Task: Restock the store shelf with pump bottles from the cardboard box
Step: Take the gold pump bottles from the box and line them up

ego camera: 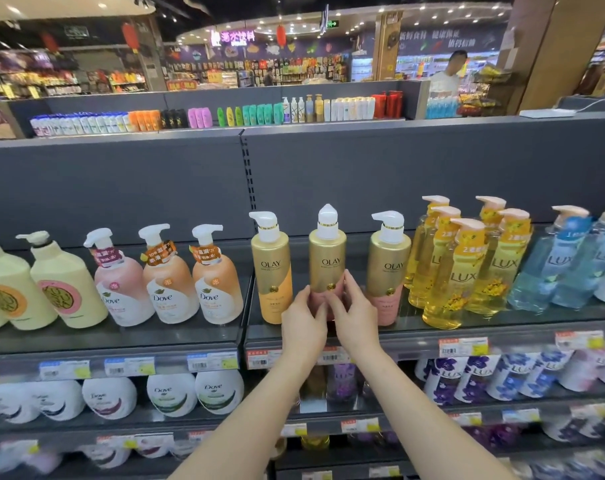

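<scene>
Two hands, left hand (303,320), right hand (354,315), loosely cupping Olay bottle (327,261) (upright)

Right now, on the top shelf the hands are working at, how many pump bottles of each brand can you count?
Cream-yellow bottles, brand unreadable: 2, another cut off at the left edge
Dove: 3
Olay: 3
Yellow Lux: 5
Blue Lux: at least 2; right edge unclear
Total: at least 15

Bare forearms, sleeveless; left hand (303,323) ringless.
</scene>
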The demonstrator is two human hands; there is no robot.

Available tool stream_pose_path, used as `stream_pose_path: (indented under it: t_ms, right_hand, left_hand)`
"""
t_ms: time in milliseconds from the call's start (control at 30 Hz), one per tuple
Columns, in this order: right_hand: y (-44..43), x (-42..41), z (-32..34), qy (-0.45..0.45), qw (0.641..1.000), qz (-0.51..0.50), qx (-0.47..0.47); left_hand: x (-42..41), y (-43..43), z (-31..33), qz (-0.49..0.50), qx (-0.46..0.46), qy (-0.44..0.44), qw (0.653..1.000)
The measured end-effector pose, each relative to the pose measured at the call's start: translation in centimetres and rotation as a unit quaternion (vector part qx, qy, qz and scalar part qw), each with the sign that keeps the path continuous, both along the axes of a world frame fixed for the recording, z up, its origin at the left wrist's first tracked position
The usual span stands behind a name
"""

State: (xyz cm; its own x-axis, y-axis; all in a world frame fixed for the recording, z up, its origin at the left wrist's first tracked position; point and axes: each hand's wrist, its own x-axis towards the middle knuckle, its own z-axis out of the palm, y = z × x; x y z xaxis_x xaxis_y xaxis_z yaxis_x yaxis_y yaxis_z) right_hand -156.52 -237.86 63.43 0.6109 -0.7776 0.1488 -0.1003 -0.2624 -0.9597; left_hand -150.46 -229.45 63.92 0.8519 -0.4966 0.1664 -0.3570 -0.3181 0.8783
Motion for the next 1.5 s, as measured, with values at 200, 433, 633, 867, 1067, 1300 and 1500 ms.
stream_pose_path:
  t_ms: [200, 433, 633, 867, 1067, 1300, 1500]
  right_hand:
    - [-0.2, -0.8, 1.3, 0.033, 0.999, 0.038, 0.011]
    - [0.8, -6.6, 2.2, -0.008, 0.985, -0.14, -0.102]
    - [-3.2, -7.8, 1.8, -0.037, 0.97, -0.194, -0.143]
    - [-5.4, -7.5, 0.8, 0.001, 0.999, -0.053, -0.014]
    - [-6.1, -6.3, 0.5, -0.034, 0.998, -0.04, 0.028]
    - [-6.1, -5.6, 0.5, -0.034, 0.998, -0.044, 0.026]
    - [-5.7, -5.4, 0.7, -0.032, 0.998, -0.051, 0.032]
  left_hand:
    - [-0.1, -0.5, -0.4, 0.013, 0.012, 0.0, 1.0]
    - [-5.7, -0.7, -1.1, 0.051, -0.08, -0.102, 0.99]
    - [-6.3, -5.1, -0.2, -0.05, 0.029, -0.035, 0.998]
    - [-5.9, -7.3, -0.4, -0.04, 0.019, -0.014, 0.999]
    - [-5.0, -7.6, -0.4, -0.022, 0.014, -0.021, 0.999]
    - [-4.2, -7.5, -0.6, -0.032, 0.008, -0.017, 0.999]
    - [-3.8, -7.5, -0.8, -0.046, -0.007, 0.0, 0.999]
